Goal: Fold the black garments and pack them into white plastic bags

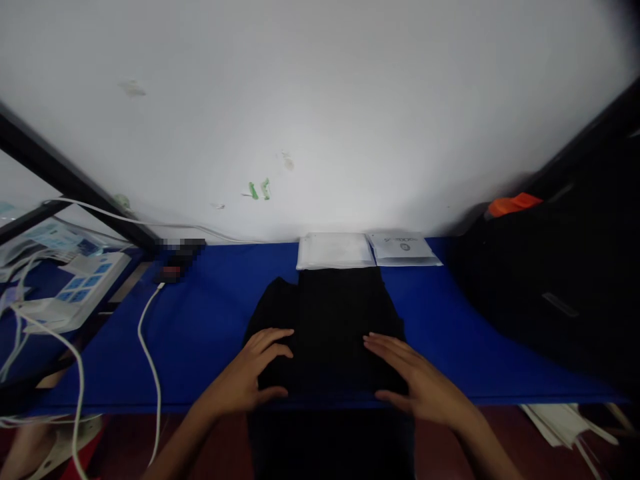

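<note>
The black cloth (333, 327) lies on the blue bench (200, 327), between left hand (255, 367) and right hand (413, 377), equally near, both open with fingers spread over its sides; its middle panel runs away toward the white packet (336, 251)

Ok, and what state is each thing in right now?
Left hand: open, fingers spread, over the cloth
Right hand: open, fingers spread, over the cloth
Black cloth: laid out, layers too dark to tell
Plain white packet: lying flat
Printed packet: lying flat
White cable: loosely curved, one end at a blurred dark device
</note>
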The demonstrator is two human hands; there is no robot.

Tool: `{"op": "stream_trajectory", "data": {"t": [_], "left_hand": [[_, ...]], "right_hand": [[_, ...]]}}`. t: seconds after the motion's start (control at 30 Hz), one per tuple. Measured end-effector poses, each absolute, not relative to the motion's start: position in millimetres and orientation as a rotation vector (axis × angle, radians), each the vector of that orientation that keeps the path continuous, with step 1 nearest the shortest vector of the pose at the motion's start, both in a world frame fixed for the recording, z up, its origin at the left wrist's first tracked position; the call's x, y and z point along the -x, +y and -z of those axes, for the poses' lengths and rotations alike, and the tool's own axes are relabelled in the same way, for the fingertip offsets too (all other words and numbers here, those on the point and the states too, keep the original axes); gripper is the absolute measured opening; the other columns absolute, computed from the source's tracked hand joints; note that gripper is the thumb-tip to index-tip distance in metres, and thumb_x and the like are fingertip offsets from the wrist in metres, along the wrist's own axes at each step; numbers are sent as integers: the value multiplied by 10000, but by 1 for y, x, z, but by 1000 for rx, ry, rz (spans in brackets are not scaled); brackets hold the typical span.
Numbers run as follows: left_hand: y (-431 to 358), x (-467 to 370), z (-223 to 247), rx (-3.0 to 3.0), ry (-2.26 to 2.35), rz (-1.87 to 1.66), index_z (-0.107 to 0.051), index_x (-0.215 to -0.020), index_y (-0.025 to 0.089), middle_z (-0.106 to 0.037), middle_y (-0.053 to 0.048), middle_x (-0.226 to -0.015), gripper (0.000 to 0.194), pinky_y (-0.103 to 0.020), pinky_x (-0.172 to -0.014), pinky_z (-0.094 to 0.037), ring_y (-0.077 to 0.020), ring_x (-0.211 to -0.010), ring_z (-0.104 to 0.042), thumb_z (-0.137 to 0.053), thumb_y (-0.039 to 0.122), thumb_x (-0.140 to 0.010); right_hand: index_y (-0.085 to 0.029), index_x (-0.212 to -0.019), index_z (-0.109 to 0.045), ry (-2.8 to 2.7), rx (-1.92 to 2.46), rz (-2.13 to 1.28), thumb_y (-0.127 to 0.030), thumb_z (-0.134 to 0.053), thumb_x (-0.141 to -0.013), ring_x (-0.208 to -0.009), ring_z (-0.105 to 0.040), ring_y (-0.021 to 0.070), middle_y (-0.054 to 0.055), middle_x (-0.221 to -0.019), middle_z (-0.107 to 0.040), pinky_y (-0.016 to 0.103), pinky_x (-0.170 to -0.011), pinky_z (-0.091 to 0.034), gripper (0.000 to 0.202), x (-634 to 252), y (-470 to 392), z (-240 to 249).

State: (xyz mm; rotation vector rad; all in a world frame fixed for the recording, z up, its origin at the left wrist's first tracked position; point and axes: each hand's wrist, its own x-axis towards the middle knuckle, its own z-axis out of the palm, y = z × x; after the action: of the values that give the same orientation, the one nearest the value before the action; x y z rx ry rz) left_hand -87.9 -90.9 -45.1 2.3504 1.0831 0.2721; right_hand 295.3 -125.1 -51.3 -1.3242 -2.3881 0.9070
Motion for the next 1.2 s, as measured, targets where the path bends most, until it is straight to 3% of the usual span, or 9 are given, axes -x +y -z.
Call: {"op": "stream_trajectory", "data": {"t": [0.1,0.17,0.33,0.57,0.73,0.87,1.0,1.2], "left_hand": [[-95,103,52,-2369,1066,-237,-471,-1346,329,-385,-63,-1550,548,-604,-1170,-250,-299,-1429,-349,-704,266,-853],[-96,108,55,-2369,1064,-270,-500,-1308,314,-413,-51,-1538,456,-589,-1181,-244,-270,-1427,-364,-637,199,-889],[-98,117,61,-2402,1090,-400,-604,-1040,238,-495,-56,-1476,136,-503,-1138,-369,-246,-1408,-391,-526,169,-953],[-102,126,61,-2450,1078,-604,-675,-998,251,-612,-47,-1331,142,-424,-1030,-468,-241,-1278,-514,-538,217,-978],[-98,130,53,-2386,1039,-659,-694,-993,261,-660,-41,-1210,160,-382,-971,-491,-215,-1159,-571,-551,193,-973],[-97,129,49,-2368,1036,-656,-681,-1019,271,-656,-38,-1160,164,-374,-953,-495,-208,-1125,-570,-549,186,-971],[-105,127,49,-2381,1146,-486,-648,-1016,261,-594,-55,-1272,123,-435,-986,-491,-255,-1205,-518,-668,262,-894],[-112,131,51,-2445,1241,-357,-588,-1048,240,-466,-73,-1434,231,-505,-1033,-463,-281,-1338,-389,-531,98,-875]], "right_hand": [[-342,-1508,-351,-2376,1393,-887,-382,-667,-875,-1464,-301,287,25,-1588,-347,545,-1185,-305,709,-300,-135,62],[-339,-1500,-364,-2369,1406,-855,-347,-647,-886,-1471,-285,286,21,-1594,-335,564,-1190,-284,676,-302,-138,65],[-307,-1372,-503,-2369,1397,-758,-252,-576,-910,-1467,-299,274,22,-1574,-374,566,-1168,-333,472,-306,-146,62],[-254,-1096,-605,-2273,1288,-712,-209,-554,-921,-1368,-470,268,56,-1370,-612,555,-1127,-409,188,-310,-147,57],[-256,-1073,-623,-2173,1288,-698,-227,-542,-945,-1268,-577,265,54,-1246,-690,531,-1080,-471,154,-312,-142,55],[-251,-1013,-625,-2233,1335,-733,-279,-547,-958,-1252,-587,257,55,-1237,-692,540,-1111,-431,100,-312,-141,52],[-279,-1156,-613,-2329,1428,-776,-359,-731,-818,-1363,-465,312,62,-1374,-603,567,-1109,-417,367,-307,-145,51],[-272,-1125,-623,-2358,1418,-722,-86,-564,-805,-1386,-440,262,35,-1417,-568,527,-1142,-384,375,-305,-151,54]]}}
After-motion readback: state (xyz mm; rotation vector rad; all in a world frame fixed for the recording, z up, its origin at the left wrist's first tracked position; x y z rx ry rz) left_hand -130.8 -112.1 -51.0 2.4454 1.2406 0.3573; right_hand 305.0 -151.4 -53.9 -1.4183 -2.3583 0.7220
